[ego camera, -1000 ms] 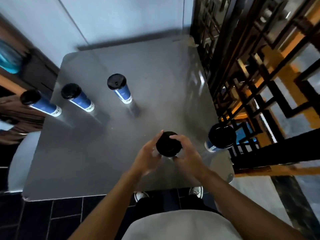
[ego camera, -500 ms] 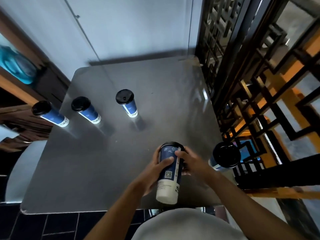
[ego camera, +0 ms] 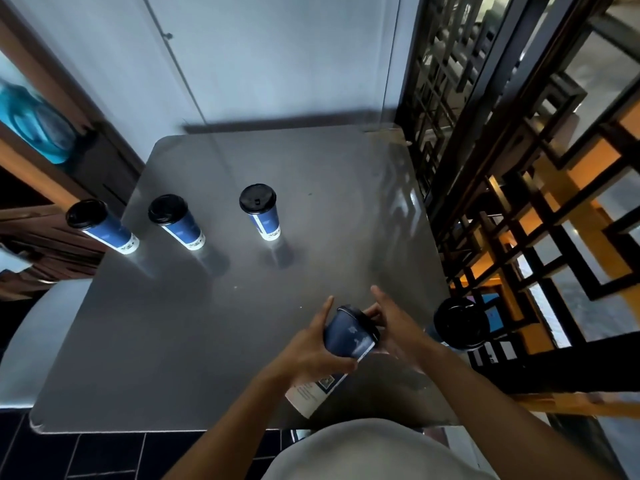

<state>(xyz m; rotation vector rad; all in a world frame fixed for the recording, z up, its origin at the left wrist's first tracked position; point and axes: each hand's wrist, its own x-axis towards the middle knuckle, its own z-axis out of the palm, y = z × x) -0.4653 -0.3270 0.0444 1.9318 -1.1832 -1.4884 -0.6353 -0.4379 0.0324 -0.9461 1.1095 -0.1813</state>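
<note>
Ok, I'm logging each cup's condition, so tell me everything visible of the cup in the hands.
The cup is a tall paper one, dark blue with a white printed base band carrying a small square code, capped by a black lid. It is held above the grey table near its front edge, tilted, lid away and rightward, base toward the person. The left hand wraps its blue body; the right hand pinches the lid's rim.
</note>
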